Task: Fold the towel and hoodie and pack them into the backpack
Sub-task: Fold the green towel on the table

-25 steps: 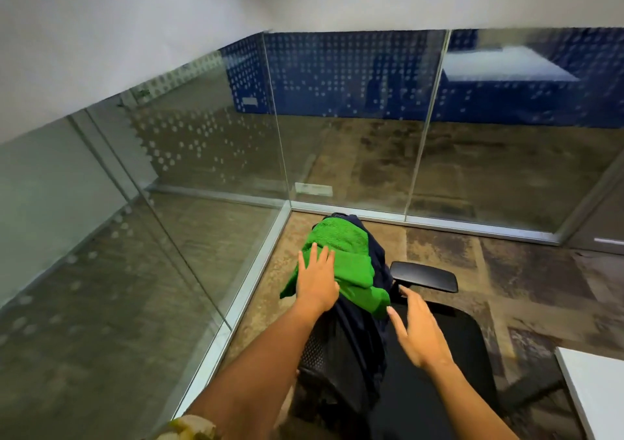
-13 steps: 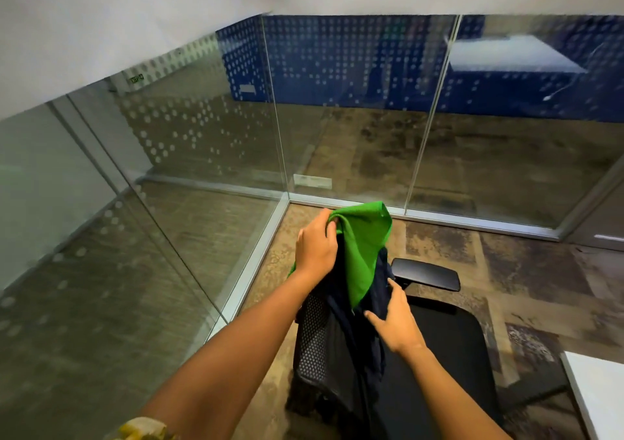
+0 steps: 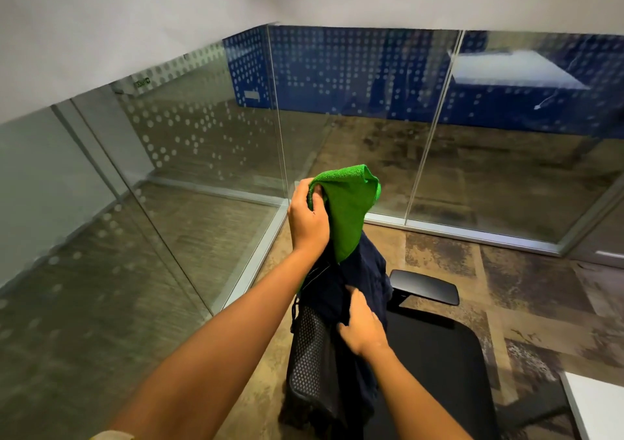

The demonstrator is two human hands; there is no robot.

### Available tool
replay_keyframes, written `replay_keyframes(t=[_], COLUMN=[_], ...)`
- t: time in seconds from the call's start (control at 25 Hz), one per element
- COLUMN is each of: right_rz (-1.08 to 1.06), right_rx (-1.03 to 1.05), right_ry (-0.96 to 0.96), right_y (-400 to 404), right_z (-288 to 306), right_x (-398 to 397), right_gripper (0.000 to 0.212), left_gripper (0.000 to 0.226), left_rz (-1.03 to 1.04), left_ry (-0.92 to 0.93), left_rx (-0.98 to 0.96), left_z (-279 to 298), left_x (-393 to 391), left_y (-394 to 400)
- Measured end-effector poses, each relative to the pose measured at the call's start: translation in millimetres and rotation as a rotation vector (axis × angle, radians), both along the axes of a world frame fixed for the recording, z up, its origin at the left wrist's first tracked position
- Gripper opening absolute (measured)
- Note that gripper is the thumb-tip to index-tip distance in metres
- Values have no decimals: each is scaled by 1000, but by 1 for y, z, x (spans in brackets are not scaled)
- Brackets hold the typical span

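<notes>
A bright green towel (image 3: 347, 210) hangs bunched from my left hand (image 3: 309, 218), which grips its upper edge and holds it above the chair back. Under it a dark navy hoodie (image 3: 363, 277) is draped over the mesh back of a black office chair (image 3: 310, 355). My right hand (image 3: 363, 330) is closed on a fold of the hoodie, low on the chair's seat side. No backpack is in view.
The chair's seat (image 3: 435, 372) and armrest (image 3: 425, 287) lie to the right. Glass partition walls (image 3: 209, 156) enclose the corner close behind and left of the chair. A white table corner (image 3: 597, 406) shows at the bottom right. Patterned carpet covers the floor.
My left hand went from resting flat on the towel to gripping and lifting it off the hoodie. My right hand moved in from the open air and closed on the hoodie.
</notes>
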State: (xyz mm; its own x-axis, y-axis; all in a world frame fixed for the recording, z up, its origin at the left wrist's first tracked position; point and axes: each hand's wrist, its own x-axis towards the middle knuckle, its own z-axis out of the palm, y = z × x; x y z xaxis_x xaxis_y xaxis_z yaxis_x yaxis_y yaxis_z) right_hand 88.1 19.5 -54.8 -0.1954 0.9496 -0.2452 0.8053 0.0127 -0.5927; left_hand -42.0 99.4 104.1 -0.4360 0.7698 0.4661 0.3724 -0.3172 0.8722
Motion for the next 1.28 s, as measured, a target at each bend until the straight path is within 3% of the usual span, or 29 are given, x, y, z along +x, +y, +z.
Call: replay_keyframes(t=[0.16, 0.32, 0.72, 1.04, 1.28], right_rz=[5, -97, -343, -513, -734], right_rx=[45, 128, 314, 563, 679], right_ry=[-107, 32, 335, 558, 722], right_y=[6, 6, 32, 35, 8], right_z=[10, 25, 108, 186, 233], right_x=[0, 5, -10, 35, 98], right_gripper=[40, 4, 14, 21, 22], left_gripper=[25, 24, 22, 20, 9], left_rz=[3, 35, 49, 67, -85], left_ry=[15, 6, 29, 43, 14], left_rx=[57, 103, 179, 160, 125], left_z=[4, 11, 40, 55, 67], left_x=[-6, -10, -2, 26, 96], left_y=[0, 5, 2, -10, -39])
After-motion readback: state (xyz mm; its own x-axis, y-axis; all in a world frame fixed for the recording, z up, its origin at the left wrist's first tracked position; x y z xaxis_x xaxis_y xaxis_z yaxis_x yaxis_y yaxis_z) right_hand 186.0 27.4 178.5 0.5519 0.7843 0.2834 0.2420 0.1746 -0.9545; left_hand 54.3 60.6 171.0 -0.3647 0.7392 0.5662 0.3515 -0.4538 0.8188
